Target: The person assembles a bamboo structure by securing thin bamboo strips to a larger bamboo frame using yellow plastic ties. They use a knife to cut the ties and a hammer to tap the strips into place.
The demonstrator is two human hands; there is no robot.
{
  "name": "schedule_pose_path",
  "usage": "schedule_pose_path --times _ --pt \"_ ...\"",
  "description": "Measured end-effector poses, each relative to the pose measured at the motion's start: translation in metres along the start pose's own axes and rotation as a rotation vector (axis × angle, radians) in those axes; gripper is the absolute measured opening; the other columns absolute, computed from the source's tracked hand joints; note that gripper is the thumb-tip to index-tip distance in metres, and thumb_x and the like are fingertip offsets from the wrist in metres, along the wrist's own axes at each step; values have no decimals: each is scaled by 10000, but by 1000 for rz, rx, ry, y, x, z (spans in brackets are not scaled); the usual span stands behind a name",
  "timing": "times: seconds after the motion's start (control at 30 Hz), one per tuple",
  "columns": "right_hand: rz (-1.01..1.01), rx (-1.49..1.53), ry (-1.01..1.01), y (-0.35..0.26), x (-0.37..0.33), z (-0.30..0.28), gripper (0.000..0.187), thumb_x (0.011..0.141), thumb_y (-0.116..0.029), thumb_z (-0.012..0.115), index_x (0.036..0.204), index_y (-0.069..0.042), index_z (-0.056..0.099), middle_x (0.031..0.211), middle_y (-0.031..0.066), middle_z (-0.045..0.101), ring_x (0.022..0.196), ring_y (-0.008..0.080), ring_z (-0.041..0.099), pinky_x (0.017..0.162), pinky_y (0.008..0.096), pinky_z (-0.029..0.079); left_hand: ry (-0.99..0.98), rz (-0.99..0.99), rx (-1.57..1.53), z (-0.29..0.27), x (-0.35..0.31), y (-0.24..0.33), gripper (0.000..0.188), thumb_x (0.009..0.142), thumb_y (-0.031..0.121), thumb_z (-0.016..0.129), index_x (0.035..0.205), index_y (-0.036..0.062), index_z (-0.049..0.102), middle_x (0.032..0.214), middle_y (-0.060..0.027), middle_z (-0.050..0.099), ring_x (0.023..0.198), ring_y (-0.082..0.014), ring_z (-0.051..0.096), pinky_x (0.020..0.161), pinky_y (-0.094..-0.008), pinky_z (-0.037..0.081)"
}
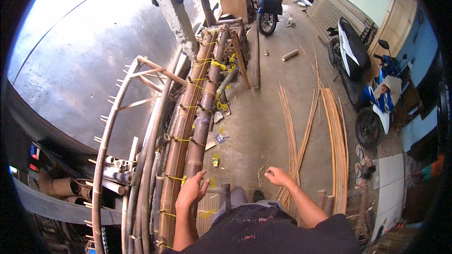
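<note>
My left hand (192,191) is up by the near end of a thick, dark purplish-brown round bamboo pole (205,108), fingers loosely bent with a gap at the thumb and nothing in them that I can see. Can't tell from this angle if it's brushing the bamboo. My right hand (278,178) hangs out over the grey concrete floor (249,127), fingers curled in with the tips close to the thumb; whether there's something thin pinched in there, no idea.

The dark pole runs away from me on my left, right alongside a reddish-brown bamboo length (186,113). Bright yellow cord (181,139) crosses them at intervals next to short dark pegs (178,107), I'd guess so the spacing stays put. Having it all lengthwise beside me probably means I can work down the row without turning much.

Long flat orange-brown bamboo strips (335,146) lie on the floor to my right, likely there because they need the length. The curved tan bamboo frame with pale pegs (104,146) stands off to the far left, seemingly out of the way.
</note>
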State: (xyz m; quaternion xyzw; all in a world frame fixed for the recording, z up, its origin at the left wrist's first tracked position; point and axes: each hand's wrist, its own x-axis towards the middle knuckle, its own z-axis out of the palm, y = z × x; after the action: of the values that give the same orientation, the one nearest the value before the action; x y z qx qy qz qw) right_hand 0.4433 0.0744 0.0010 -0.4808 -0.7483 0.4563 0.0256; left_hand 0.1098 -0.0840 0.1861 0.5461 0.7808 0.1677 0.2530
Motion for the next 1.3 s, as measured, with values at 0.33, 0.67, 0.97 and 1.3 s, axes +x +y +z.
schedule_pose_path --times 0.33,0.67,0.97,1.3 --pt "-38 203 -73 -18 195 -63 359 967 -371 629 1151 -67 681 1060 174 728 969 298 701 844 419 535 351 150 -58 -4 314 51 507 950 254 657 1399 68 513 1194 -259 648 1041 -412 662 883 -486 536" --pt "-44 71 -76 -49 391 -216 386 964 -361 624 1189 -51 666 1171 188 696 1076 343 674 922 433 525 292 83 78 -53 603 39 637 892 227 701 1476 194 450 1337 -289 488 1048 -468 634 871 -516 542" --pt "94 129 -43 -34 577 -303 396 955 -382 635 1174 -55 676 1086 193 722 1026 338 690 900 426 529 69 -75 58 -61 674 14 318 875 139 666 1181 64 621 1129 -258 630 955 -467 646 812 -526 544" --pt "-343 -130 -422 -72 859 -411 364 966 -355 614 1131 -41 695 1040 207 722 950 332 693 841 445 537 734 -822 130 -150 666 3 429 943 143 641 1341 -1 569 1242 -243 627 1037 -331 669 888 -386 529"
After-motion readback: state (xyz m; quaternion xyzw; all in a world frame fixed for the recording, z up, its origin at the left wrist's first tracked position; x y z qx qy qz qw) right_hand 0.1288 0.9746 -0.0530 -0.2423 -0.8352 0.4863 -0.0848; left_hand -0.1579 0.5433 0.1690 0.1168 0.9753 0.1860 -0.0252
